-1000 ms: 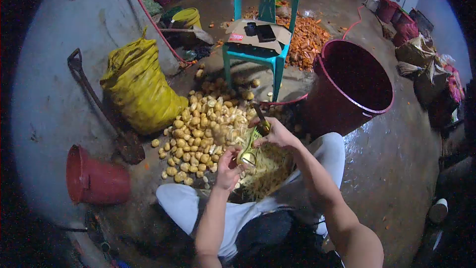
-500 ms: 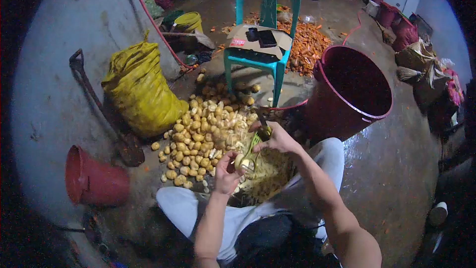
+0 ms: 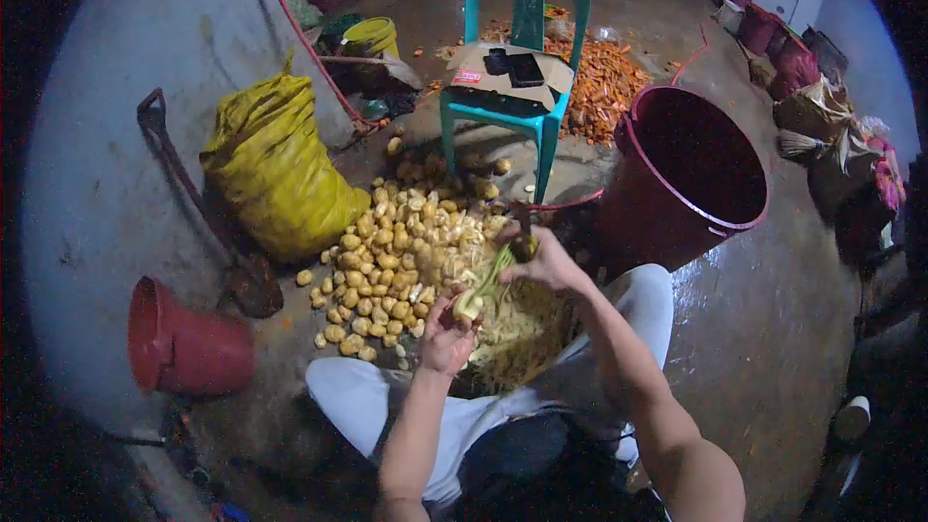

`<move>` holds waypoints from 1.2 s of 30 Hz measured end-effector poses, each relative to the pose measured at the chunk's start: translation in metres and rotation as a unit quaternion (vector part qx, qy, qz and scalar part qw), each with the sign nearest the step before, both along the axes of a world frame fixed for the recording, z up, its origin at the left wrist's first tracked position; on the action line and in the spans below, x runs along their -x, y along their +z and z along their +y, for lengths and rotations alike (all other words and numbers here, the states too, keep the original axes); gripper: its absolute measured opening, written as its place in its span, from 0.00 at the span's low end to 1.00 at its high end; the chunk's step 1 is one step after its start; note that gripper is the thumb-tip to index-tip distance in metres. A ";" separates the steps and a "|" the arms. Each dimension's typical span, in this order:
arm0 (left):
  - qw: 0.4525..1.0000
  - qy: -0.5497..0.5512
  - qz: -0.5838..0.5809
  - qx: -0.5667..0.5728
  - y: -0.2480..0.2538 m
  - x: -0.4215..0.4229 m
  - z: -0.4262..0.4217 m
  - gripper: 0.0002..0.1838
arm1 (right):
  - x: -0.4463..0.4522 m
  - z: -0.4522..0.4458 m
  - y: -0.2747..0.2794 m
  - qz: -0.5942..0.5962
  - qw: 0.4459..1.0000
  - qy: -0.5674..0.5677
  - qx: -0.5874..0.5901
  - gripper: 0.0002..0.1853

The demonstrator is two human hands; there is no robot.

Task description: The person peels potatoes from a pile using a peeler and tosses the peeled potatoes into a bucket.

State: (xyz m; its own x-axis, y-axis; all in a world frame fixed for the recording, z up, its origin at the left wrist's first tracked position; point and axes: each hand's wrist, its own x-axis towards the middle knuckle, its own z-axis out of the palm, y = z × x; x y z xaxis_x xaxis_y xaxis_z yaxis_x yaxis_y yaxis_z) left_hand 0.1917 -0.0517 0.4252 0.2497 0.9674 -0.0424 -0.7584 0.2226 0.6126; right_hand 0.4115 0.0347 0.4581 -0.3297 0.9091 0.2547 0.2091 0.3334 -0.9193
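Observation:
My left hand is wrapped round a pale, partly peeled potato, above the edge of the peelings. Up and to its right, my right hand grips a peeler with a dark end pointing up and a green part stretching down toward the potato. Whether its blade touches the potato cannot be made out. Beneath both hands lies a heap of pale peelings. Many yellowish potatoes are piled on the floor to the left of my hands.
A yellow sack, a shovel and a red bucket are on the left. Ahead is a green chair bearing cardboard and dark devices, before orange scraps. A large maroon tub stands right.
My right hand has shifted slightly right, and the peeler has changed angle. My left hand has turned with the potato still in it. The view has moved a little.

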 end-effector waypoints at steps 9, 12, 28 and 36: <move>0.999 0.009 0.044 -0.014 -0.002 0.001 0.000 0.30 | 0.002 0.001 -0.006 -0.012 0.999 0.004 -0.035 0.28; 0.997 -0.025 0.067 -0.007 -0.009 0.003 -0.001 0.32 | 0.008 -0.011 0.001 -0.005 0.998 0.018 0.056 0.28; 1.000 -0.024 -0.005 -0.017 -0.005 0.004 -0.004 0.32 | -0.007 0.013 -0.025 -0.004 0.997 -0.065 0.033 0.26; 1.000 -0.001 0.020 -0.004 -0.002 0.002 -0.006 0.28 | -0.005 0.009 -0.010 0.004 0.996 -0.064 0.054 0.29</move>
